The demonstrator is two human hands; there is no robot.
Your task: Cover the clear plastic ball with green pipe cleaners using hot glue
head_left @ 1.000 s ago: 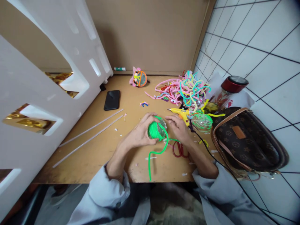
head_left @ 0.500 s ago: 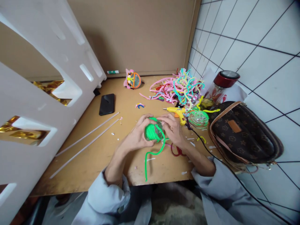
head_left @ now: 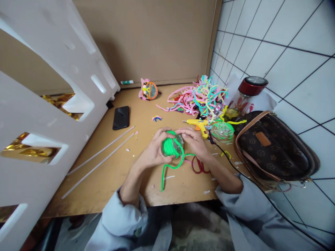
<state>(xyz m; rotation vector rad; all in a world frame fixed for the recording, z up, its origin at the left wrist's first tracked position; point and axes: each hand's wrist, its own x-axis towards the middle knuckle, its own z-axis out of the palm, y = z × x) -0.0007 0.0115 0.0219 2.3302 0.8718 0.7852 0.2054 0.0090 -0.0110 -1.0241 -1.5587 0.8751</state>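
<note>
A clear round ball (head_left: pixel 179 140) is wrapped over its left side and middle in fuzzy green pipe cleaner (head_left: pixel 170 148). My left hand (head_left: pixel 154 148) curls round the ball's left side, thumb below and fingers over the top. At the ball's upper right edge, my right hand (head_left: pixel 193 139) has its fingertips bent against it, the thumb close by; the far fingertips are partly hidden. One loose green end hangs from the ball and curves down toward the table's front edge. Red-handled scissors (head_left: pixel 196 166) lie under my right wrist.
Right of my hands lie a yellow glue gun (head_left: pixel 197 124), a green-wrapped clear ball (head_left: pixel 222 131), a pipe cleaner heap (head_left: pixel 206 96), a bottle (head_left: pixel 252 87) and a brown bag (head_left: pixel 274 150). A decorated ball (head_left: pixel 149 90), phone (head_left: pixel 121 118) and two white sticks (head_left: pixel 104 161) lie left. White foam (head_left: pixel 86 69) stands beside them.
My right thumb and fingers have eased slightly off the green strand and ball. The hanging end has risen a little. The camera view has shifted slightly.
</note>
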